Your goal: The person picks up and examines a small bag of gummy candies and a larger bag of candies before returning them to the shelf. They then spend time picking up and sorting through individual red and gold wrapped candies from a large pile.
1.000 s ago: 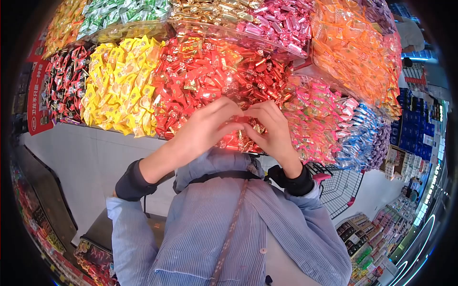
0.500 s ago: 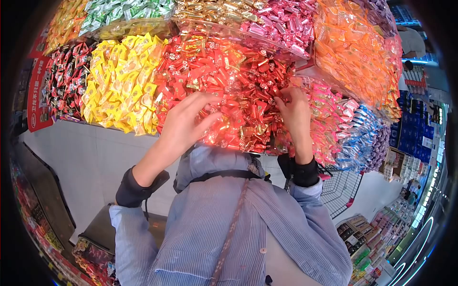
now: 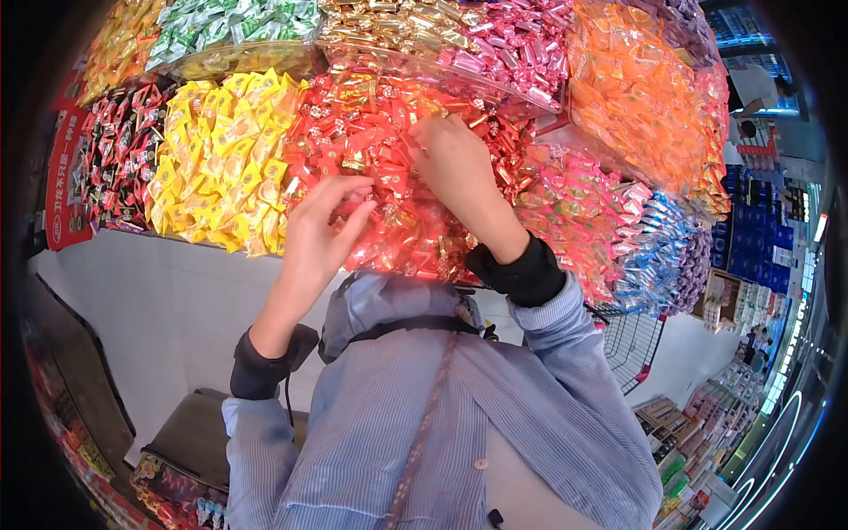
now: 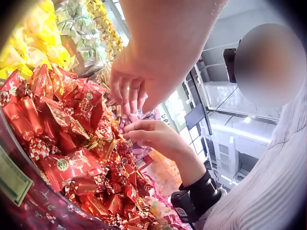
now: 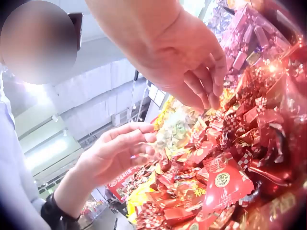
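A heap of red-wrapped candies [image 3: 389, 221] with gold prints lies in front of me. My left hand [image 3: 320, 231] is over the near left part of this heap, its thumb and fingers apart with nothing between them. Further in, my right hand [image 3: 455, 168] reaches across the heap toward its far side. In the right wrist view, the fingers of the right hand [image 5: 192, 57] bend down, fingertips right at the candies; I cannot tell whether they pinch one. A large red packet-shaped candy [image 5: 223, 182] lies nearby on the pile.
Yellow-wrapped candies [image 3: 221, 168] lie left of the red ones, pink-wrapped candies [image 3: 565, 221] to the right. A clear divider [image 3: 424, 66] runs behind, with gold candies [image 3: 397, 26] beyond it. A shopping cart [image 3: 632, 344] stands at the right.
The hands were together over the near heap, then parted. The right hand went right, then swung left and farther in over the red candies; the left hand drew back left.
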Action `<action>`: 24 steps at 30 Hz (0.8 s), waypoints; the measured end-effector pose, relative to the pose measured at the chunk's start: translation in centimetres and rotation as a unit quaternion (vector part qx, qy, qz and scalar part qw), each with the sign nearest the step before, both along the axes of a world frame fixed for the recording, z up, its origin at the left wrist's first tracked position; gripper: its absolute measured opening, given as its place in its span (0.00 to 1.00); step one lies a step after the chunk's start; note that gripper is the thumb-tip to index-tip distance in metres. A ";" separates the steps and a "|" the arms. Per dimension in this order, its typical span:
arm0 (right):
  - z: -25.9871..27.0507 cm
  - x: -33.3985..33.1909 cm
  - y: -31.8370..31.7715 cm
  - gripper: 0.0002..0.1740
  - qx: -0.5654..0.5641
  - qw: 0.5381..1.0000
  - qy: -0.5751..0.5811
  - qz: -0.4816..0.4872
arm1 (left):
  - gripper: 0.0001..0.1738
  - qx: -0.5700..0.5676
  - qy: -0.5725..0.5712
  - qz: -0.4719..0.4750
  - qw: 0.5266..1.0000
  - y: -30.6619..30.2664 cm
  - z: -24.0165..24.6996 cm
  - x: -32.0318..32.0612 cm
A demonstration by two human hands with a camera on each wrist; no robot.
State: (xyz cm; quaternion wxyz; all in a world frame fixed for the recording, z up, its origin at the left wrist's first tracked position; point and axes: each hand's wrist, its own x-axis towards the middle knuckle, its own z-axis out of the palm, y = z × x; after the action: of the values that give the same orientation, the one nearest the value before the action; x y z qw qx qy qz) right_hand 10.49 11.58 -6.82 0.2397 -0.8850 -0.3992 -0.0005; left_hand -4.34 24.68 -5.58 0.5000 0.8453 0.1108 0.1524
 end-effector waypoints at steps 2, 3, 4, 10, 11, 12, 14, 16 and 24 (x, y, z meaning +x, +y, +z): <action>-0.9 0.2 1.0 0.09 -0.014 1.000 -0.011 0.000 | 0.13 0.007 0.001 0.003 1.000 0.3 -0.1 -0.4; -1.0 0.2 1.3 0.09 -0.025 1.000 -0.011 -0.001 | 0.13 0.014 0.002 0.003 1.000 0.4 -0.2 -0.6; -1.1 0.3 1.5 0.09 -0.035 0.999 -0.011 -0.002 | 0.12 0.022 0.002 0.002 1.000 0.5 -0.2 -0.8; -1.2 0.6 1.7 0.09 -0.028 0.998 0.054 -0.026 | 0.11 -0.017 0.009 0.000 1.000 0.2 -0.5 -1.2; -1.1 0.6 1.9 0.08 -0.057 0.996 0.060 -0.034 | 0.11 -0.017 0.008 -0.002 1.000 0.2 -0.5 -1.2; -1.0 0.6 2.2 0.08 -0.086 0.993 0.067 -0.043 | 0.11 -0.018 0.007 -0.005 1.000 0.2 -0.5 -1.2; -0.6 0.5 2.2 0.08 -0.067 0.994 0.064 -0.054 | 0.11 -0.023 0.005 -0.011 1.000 0.1 -0.3 -1.1; 0.2 0.3 1.5 0.08 0.026 0.997 0.039 -0.057 | 0.11 -0.032 0.001 -0.015 0.999 0.0 -0.1 -1.0; 3.5 1.4 -8.0 0.09 0.058 0.985 0.025 -0.162 | 0.13 -0.024 -0.013 0.005 1.000 0.4 -0.8 -1.5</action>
State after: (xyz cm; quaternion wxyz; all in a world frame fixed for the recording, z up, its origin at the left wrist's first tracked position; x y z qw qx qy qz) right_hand 11.88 3.53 -3.31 0.2976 -0.9221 -0.2441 -0.0406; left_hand -5.87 25.10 -6.37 0.5208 0.8305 0.1120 0.1629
